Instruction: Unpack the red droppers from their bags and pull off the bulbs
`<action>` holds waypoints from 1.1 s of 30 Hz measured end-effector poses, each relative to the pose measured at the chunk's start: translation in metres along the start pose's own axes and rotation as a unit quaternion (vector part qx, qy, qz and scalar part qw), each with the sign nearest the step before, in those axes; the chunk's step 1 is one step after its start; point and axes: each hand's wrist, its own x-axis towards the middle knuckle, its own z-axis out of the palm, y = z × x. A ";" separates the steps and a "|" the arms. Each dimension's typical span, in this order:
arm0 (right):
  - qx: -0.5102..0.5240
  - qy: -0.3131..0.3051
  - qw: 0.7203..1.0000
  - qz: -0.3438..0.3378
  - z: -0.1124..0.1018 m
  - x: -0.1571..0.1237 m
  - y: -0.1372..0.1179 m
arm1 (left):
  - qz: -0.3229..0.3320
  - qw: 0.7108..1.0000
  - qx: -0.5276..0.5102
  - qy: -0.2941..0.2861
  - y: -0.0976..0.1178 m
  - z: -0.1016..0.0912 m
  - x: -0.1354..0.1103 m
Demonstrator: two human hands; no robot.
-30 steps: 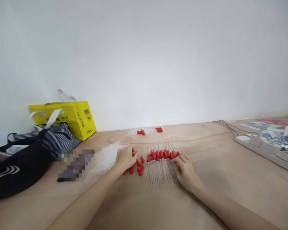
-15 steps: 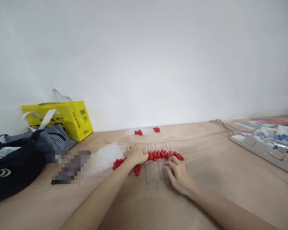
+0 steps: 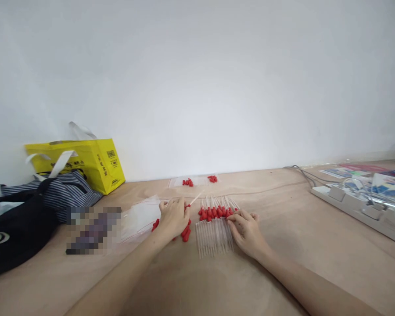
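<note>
A row of clear glass droppers with red rubber bulbs point(image 3: 213, 224) lies on the wooden table point(image 3: 283, 245). My left hand point(image 3: 173, 217) is closed on one dropper point(image 3: 195, 200), lifted at a slant just left of the row, above a small heap of loose red bulbs point(image 3: 185, 231). My right hand point(image 3: 245, 230) rests with curled fingers on the right end of the row, fingertips touching the droppers.
Clear plastic bags point(image 3: 141, 215) lie left of my left hand. Two more small bags with red bulbs point(image 3: 199, 180) sit by the wall. A yellow bag point(image 3: 85, 162), a striped bag point(image 3: 52, 193) and a black bag point(image 3: 16, 228) stand far left. A white power strip point(image 3: 358, 206) with cables is at right.
My left hand went from the loose bulbs to the row's left end, then drew back left holding one dropper raised. My right hand slid left along the row.
</note>
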 end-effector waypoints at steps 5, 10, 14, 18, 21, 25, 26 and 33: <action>0.006 -0.002 0.998 -0.065 -0.007 -0.002 -0.013 | 0.179 0.983 0.000 0.030 -0.012 0.006 -0.054; 0.000 -0.060 0.986 -0.155 -0.009 -0.008 -0.036 | 0.247 0.965 -0.028 0.082 -0.010 0.028 -0.075; -0.009 -0.092 0.976 -0.195 -0.002 -0.010 -0.046 | 0.264 0.957 -0.055 0.105 -0.008 0.037 -0.075; -0.014 -0.071 0.976 -0.207 0.002 -0.010 -0.048 | 0.264 0.954 -0.058 0.127 -0.010 0.039 -0.074; -0.022 -0.065 0.973 -0.222 0.000 -0.010 -0.048 | 0.270 0.954 -0.057 0.119 -0.012 0.037 -0.075; -0.023 -0.090 0.968 -0.233 -0.004 -0.010 -0.046 | 0.271 0.956 -0.050 0.103 -0.013 0.035 -0.076; -0.021 -0.096 0.968 -0.231 -0.005 -0.010 -0.046 | 0.273 0.955 -0.049 0.101 -0.013 0.034 -0.076; -0.012 -0.099 0.969 -0.228 -0.008 -0.011 -0.045 | 0.292 0.951 -0.039 0.095 -0.014 0.036 -0.076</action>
